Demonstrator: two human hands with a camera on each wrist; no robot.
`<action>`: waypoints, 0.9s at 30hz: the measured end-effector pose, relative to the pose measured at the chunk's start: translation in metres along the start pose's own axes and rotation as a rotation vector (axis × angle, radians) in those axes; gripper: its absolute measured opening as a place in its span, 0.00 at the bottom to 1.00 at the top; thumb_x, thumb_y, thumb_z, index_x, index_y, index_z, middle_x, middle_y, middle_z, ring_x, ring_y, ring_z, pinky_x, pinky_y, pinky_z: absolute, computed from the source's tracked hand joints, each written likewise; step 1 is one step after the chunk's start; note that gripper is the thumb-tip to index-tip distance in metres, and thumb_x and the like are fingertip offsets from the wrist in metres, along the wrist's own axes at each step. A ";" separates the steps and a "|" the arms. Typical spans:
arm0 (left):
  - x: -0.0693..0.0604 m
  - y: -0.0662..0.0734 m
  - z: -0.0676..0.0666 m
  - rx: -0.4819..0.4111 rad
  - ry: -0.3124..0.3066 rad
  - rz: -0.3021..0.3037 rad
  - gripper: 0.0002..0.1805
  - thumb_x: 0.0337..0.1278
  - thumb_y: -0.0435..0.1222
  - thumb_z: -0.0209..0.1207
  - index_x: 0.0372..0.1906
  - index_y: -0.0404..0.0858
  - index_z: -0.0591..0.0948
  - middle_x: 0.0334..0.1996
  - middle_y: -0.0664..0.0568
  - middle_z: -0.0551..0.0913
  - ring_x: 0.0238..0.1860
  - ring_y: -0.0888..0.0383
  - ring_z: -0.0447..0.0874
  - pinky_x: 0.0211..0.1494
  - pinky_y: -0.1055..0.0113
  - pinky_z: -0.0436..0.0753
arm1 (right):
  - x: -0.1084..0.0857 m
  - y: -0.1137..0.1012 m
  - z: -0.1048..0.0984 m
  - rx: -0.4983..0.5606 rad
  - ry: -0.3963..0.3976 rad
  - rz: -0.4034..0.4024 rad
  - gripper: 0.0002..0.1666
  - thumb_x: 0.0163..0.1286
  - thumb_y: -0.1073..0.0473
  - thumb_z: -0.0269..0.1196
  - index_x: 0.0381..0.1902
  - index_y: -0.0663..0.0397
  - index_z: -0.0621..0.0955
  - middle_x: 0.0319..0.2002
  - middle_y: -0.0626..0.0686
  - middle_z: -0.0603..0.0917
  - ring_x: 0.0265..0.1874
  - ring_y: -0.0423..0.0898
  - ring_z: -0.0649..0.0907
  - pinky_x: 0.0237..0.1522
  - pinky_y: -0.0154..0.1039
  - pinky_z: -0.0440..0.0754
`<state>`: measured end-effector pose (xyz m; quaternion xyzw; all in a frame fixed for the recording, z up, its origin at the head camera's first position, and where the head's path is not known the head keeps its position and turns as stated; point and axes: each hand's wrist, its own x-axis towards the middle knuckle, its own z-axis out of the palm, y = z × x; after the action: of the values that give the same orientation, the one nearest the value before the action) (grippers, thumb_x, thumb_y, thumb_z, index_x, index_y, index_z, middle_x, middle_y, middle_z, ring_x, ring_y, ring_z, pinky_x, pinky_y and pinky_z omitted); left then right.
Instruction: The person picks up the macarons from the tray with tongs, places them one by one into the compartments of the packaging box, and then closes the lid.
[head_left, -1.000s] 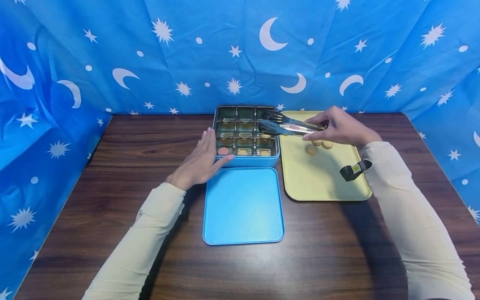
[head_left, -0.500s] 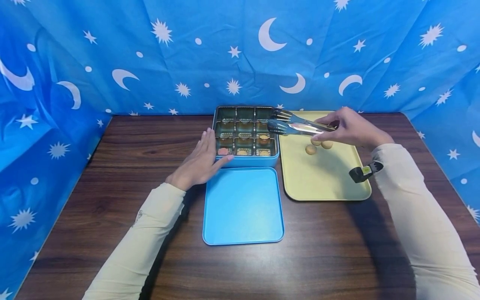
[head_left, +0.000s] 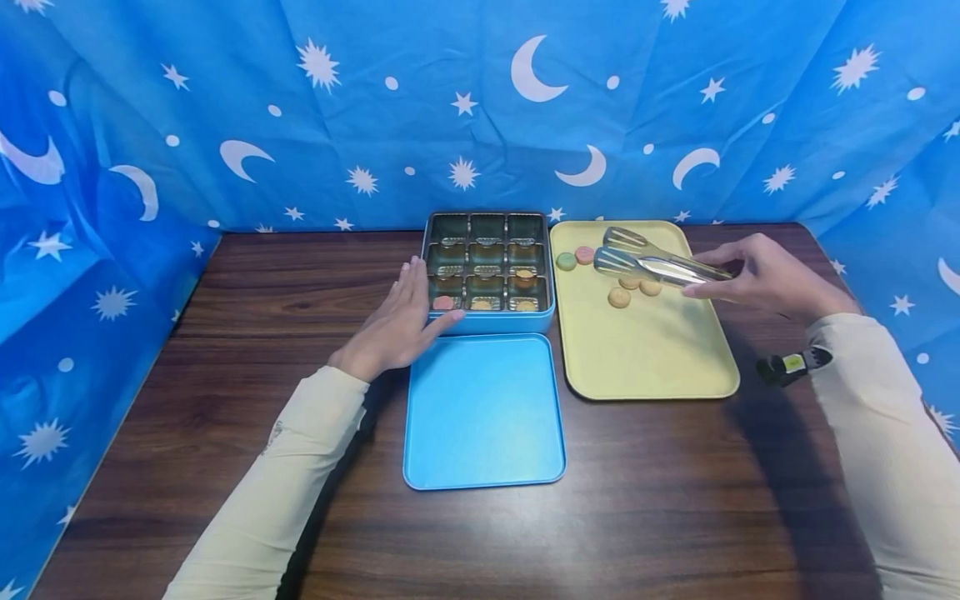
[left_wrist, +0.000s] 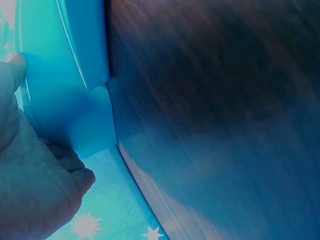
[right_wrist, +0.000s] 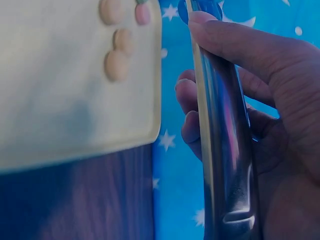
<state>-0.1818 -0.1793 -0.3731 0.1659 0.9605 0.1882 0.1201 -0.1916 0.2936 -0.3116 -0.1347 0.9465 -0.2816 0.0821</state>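
head: blue lid beside compartmented box

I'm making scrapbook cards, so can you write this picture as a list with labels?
Left hand: against square blue box
Right hand: gripping shiny silver metal tongs over rectangular yellow tray
Seen in box: nine gold-brown compartments; one round pink cookie, three round tan cookies
Seen on tray: one round green cookie, another pink one, three more tan ones
In front of box: flat square blue lid on dark wooden table

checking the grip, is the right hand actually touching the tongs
Touching: the right wrist view shows the right hand with its thumb laid on the metal edge of the tongs.
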 end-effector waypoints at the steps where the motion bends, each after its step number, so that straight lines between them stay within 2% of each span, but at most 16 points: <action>1: 0.000 0.000 0.000 0.002 0.001 -0.001 0.55 0.73 0.67 0.37 0.78 0.31 0.27 0.79 0.40 0.22 0.79 0.47 0.19 0.80 0.51 0.35 | -0.003 0.003 0.000 -0.003 -0.005 0.014 0.34 0.60 0.50 0.77 0.60 0.63 0.83 0.22 0.52 0.74 0.12 0.43 0.63 0.18 0.40 0.64; 7: 0.000 -0.002 0.000 0.009 -0.002 -0.003 0.55 0.73 0.67 0.37 0.78 0.31 0.27 0.79 0.40 0.22 0.79 0.47 0.20 0.80 0.51 0.35 | -0.015 0.021 0.000 -0.032 -0.017 0.060 0.35 0.61 0.50 0.76 0.61 0.63 0.82 0.23 0.51 0.74 0.13 0.42 0.63 0.18 0.39 0.64; 12: 0.001 0.000 0.000 0.014 -0.004 -0.003 0.55 0.73 0.67 0.36 0.78 0.31 0.27 0.79 0.40 0.23 0.80 0.46 0.21 0.80 0.51 0.35 | -0.024 0.033 0.001 -0.022 -0.021 0.071 0.36 0.62 0.50 0.75 0.62 0.65 0.81 0.18 0.48 0.67 0.12 0.40 0.60 0.18 0.40 0.62; 21: 0.000 0.000 -0.001 0.004 -0.002 0.008 0.55 0.74 0.66 0.37 0.77 0.31 0.27 0.79 0.39 0.23 0.79 0.47 0.19 0.80 0.51 0.35 | -0.030 0.044 0.004 -0.025 0.009 0.107 0.36 0.61 0.48 0.76 0.60 0.66 0.82 0.16 0.45 0.60 0.12 0.40 0.58 0.16 0.39 0.61; 27: 0.000 -0.001 0.000 0.006 -0.003 0.011 0.55 0.74 0.66 0.37 0.77 0.31 0.27 0.79 0.40 0.22 0.79 0.47 0.20 0.80 0.51 0.35 | -0.031 0.049 0.007 0.028 0.001 0.119 0.36 0.62 0.47 0.75 0.61 0.65 0.81 0.14 0.44 0.58 0.11 0.40 0.57 0.14 0.39 0.62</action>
<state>-0.1817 -0.1800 -0.3731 0.1716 0.9601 0.1855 0.1198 -0.1703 0.3390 -0.3416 -0.0769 0.9488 -0.2894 0.1002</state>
